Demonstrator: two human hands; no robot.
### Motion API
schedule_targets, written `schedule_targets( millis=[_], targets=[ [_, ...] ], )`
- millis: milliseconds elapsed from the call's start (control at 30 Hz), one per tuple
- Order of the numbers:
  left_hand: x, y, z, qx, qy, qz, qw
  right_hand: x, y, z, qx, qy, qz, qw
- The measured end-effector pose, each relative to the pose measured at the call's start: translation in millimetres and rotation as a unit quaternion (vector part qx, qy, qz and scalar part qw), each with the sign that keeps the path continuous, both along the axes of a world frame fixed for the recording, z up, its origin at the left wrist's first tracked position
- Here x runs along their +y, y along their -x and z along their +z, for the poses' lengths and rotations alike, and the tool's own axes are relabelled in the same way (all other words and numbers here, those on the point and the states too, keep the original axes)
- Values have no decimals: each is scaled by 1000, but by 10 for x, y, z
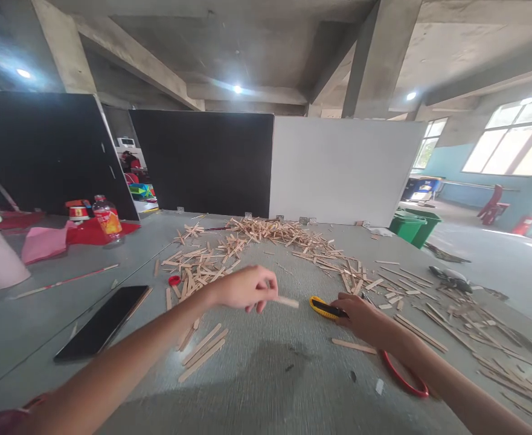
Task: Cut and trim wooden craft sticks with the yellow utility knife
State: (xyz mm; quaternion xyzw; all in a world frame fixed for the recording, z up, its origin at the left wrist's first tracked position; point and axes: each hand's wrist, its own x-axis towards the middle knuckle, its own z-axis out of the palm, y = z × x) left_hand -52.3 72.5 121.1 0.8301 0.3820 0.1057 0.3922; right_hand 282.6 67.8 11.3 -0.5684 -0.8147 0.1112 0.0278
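Over the middle of the table, my left hand (250, 287) pinches a short wooden craft stick (288, 302) that points to the right. My right hand (356, 313) is closed around a yellow and black utility knife (322, 307); its blade cannot be made out. Just below that hand lies a single craft stick (349, 345). A red loop-shaped handle (404, 377) shows partly under my right forearm. Left of the middle, several craft sticks (205, 350) lie side by side. A wide heap of loose craft sticks (275, 232) curves across the table behind both hands.
A dark phone (105, 323) lies at the left, with a drink bottle (107, 219) and pink paper (46, 241) behind it. Cut sticks and scraps (483, 332) cover the right side. Black and white panels (347, 169) stand along the back, with green bins (413, 226) beyond.
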Motion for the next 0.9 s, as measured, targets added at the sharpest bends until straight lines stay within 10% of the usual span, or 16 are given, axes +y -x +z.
schedule_targets(
  millis=[233, 567, 733, 900],
  targets=[
    [145, -201, -565, 123, -32, -105, 986, -63, 40, 77, -17, -4, 5, 1000],
    [407, 217, -209, 294, 19, -66, 953, -94, -8, 117, 7, 14, 19, 1000],
    [517, 519, -344, 442, 149, -14, 884, -41, -62, 34, -6, 14, 25, 1000],
    [561, 552, -489, 450, 169, 16, 877, 16, -114, -52, -9, 4, 33, 999]
  ],
)
